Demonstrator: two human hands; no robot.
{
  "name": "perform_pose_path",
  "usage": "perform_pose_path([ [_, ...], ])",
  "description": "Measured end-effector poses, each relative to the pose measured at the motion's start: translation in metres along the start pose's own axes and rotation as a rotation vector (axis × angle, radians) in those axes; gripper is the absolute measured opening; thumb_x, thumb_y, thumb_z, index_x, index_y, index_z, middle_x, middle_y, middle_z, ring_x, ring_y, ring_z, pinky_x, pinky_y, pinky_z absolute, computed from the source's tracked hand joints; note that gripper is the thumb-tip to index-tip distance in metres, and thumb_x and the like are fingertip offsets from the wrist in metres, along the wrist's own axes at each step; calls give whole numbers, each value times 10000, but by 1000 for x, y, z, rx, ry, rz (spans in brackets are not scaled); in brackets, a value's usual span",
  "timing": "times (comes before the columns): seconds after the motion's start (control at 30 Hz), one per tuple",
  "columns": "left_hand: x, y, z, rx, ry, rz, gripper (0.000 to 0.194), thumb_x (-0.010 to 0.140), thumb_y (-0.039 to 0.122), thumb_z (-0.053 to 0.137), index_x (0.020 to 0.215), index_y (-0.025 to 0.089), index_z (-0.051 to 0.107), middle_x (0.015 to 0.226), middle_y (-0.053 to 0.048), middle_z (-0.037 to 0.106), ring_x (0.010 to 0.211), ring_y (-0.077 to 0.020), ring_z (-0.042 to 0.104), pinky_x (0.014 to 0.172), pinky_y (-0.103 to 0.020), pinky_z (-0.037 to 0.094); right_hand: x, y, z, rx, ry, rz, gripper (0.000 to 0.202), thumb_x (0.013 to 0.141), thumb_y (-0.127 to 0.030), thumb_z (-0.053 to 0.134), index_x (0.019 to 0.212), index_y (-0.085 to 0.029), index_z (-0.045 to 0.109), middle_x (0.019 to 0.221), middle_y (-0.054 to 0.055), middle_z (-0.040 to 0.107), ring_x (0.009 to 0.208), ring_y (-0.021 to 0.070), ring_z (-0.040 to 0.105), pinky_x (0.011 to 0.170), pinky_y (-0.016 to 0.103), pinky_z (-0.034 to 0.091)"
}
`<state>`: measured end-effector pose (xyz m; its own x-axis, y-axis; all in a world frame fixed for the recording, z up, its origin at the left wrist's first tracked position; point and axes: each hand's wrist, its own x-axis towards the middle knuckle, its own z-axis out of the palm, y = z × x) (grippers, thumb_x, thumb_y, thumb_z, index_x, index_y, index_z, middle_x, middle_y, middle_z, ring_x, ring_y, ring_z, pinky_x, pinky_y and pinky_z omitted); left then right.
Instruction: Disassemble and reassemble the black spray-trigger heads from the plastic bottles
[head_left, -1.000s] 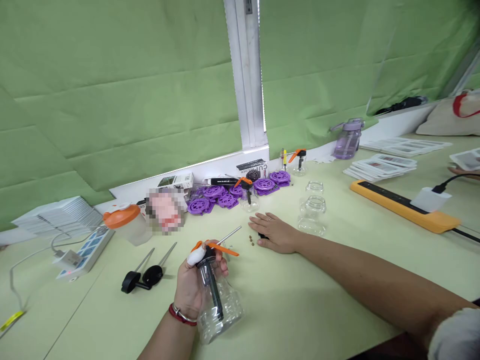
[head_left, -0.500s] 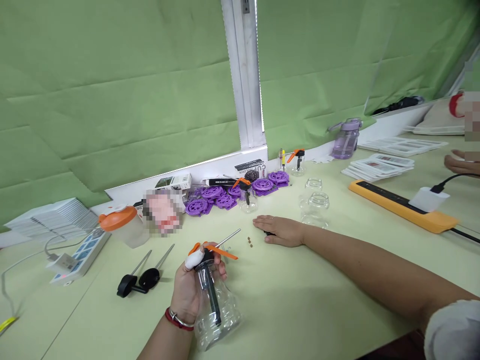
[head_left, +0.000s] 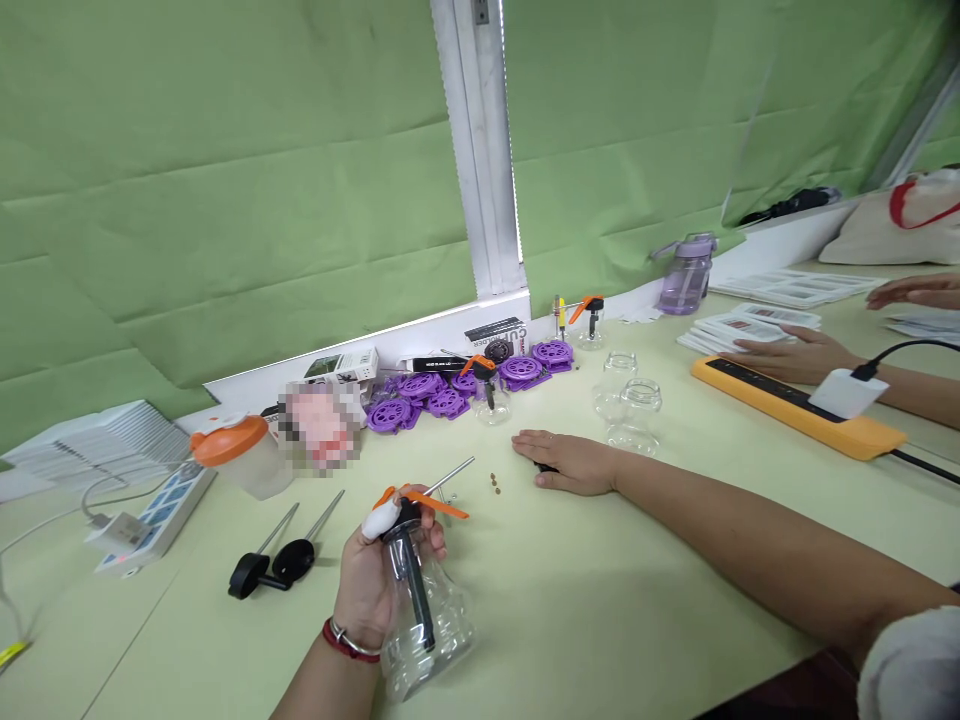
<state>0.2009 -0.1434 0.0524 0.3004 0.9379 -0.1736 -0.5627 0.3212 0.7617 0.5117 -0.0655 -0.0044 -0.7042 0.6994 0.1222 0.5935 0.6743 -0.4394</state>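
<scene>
My left hand (head_left: 367,580) is closed around the neck of a clear spray bottle (head_left: 439,625), held tilted above the near table. The bottle has a black head with a dark tube inside, an orange lever (head_left: 439,503) and a thin metal spout pointing right. White wrapping covers the thumb. My right hand (head_left: 571,462) lies flat on the table with fingers stretched out, partly covering a small black thing (head_left: 547,467) whose kind I cannot make out. Several small brown pieces (head_left: 495,483) and small metal parts lie between the hands. Two black caps with metal tubes (head_left: 294,560) lie at left.
Behind stand two similar bottles (head_left: 491,402), purple plastic parts (head_left: 448,402) and clear jars (head_left: 640,415). An orange power strip (head_left: 795,408) lies at right, near another person's hand (head_left: 795,352). An orange-lidded cup (head_left: 259,465) and white power strip (head_left: 161,520) are at left.
The view has shifted slightly. At the right, another person's hand and forearm have come in beside the white cards. My left hand still grips the bottle, and my right hand remains flat.
</scene>
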Motion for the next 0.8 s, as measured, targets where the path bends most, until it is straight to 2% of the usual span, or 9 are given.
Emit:
perform_pose_path([
  [0.2,0,6,-2,-11,31,10,211,771,256,511,877,122,634,692,-72,597,602,-198,583,579,-333,500,1,-7,-1,-56,-24,-4,656,901,-496,342,1432,-130,221,1483,93,220,1376,228,147,1129,389,163],
  [0.4,0,7,-4,-11,23,29,217,784,259,501,871,118,641,690,-74,600,607,-201,584,577,-322,493,1,-7,0,-60,12,-30,675,890,-500,371,1429,-118,232,1467,108,262,1368,238,177,1124,392,179],
  [0.8,3,6,-8,-9,8,27,219,789,265,496,870,120,637,695,-71,596,613,-198,583,583,-322,492,-1,-5,0,-54,50,-35,724,859,-528,422,1442,-161,196,1467,86,271,1367,257,179,1113,419,214],
])
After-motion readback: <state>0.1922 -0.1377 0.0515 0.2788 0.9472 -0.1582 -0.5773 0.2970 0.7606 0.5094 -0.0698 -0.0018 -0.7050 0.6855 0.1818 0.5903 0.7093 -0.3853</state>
